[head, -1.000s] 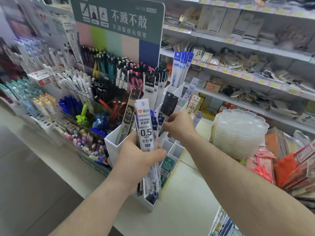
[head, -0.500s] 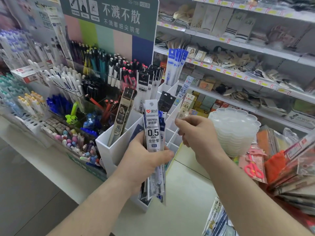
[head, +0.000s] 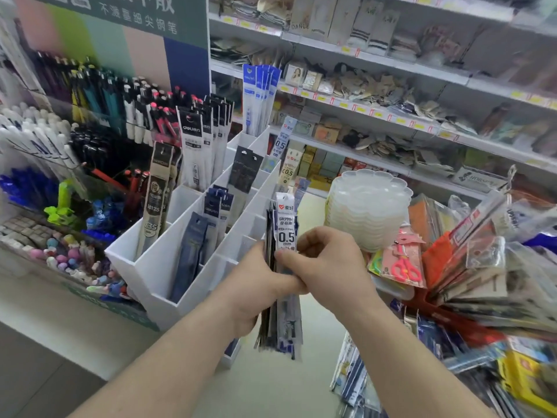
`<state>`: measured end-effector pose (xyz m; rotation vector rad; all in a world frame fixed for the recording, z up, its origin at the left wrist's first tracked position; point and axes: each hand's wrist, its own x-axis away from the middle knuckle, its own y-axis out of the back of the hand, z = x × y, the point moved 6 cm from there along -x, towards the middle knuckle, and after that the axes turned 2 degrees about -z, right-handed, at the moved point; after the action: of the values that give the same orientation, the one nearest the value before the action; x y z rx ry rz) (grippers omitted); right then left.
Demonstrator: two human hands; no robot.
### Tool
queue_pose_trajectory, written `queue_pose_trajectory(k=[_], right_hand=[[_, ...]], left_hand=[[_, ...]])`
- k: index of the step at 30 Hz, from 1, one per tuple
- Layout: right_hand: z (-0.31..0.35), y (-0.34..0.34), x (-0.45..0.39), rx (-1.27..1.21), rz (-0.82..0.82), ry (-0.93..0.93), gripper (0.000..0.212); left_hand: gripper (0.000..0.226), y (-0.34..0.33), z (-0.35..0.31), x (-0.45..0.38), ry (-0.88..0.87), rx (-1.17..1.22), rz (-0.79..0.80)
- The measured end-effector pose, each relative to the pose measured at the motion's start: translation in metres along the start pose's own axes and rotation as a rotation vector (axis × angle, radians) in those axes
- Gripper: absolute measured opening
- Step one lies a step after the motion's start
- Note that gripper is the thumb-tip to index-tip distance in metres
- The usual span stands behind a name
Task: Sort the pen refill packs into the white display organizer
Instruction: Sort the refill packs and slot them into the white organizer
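My left hand [head: 256,285] grips a bundle of pen refill packs [head: 283,224], held upright in front of the white display organizer [head: 156,267]; the front pack reads 0.5 mm. My right hand [head: 325,263] pinches the front pack of that bundle at mid height, thumb against my left thumb. The organizer has several tall compartments. They hold a brown pack [head: 155,194], dark blue packs [head: 196,248], a black pack [head: 244,170], grey-white packs [head: 196,149] and blue-white packs [head: 259,98].
A pen display rack [head: 75,116] stands left of the organizer. A stack of clear plastic trays [head: 370,206] sits to the right, with a red basket of loose packaged stationery [head: 470,279] beyond it. Store shelves [head: 376,116] run behind.
My right hand drew back from the black pack in the organizer and came onto the bundle. My left hand shifted the bundle right. The view moved closer.
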<state>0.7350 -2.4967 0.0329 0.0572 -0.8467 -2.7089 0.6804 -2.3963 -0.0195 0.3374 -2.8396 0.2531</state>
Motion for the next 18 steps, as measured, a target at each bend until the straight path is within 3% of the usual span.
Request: queue_pose_trajectory(k=[4,8,12,16,18], right_hand=[[-0.017,0.007,0.0,-0.347,0.027,-0.134,0.025],[-0.036,0.012,-0.002,-0.518,-0.013,-0.2,0.024],[-0.045,0.013,-0.003,-0.674,-0.045,-0.268,0.018],[-0.046,0.02,-0.001,-0.765,-0.077,-0.277,0.009],[-0.047,0.02,-0.003,-0.692,-0.083,-0.224,0.004]], left_hand=[[0.055,-0.009,0.004,-0.001,0.067,0.181,0.153],[0.066,-0.008,0.008,-0.007,0.107,0.199,0.125],[0.045,-0.007,0.008,-0.012,0.124,0.204,0.085],[0.065,-0.006,0.011,-0.015,0.115,0.177,0.061],[0.063,-0.005,0.013,-0.016,0.096,0.132,0.047]])
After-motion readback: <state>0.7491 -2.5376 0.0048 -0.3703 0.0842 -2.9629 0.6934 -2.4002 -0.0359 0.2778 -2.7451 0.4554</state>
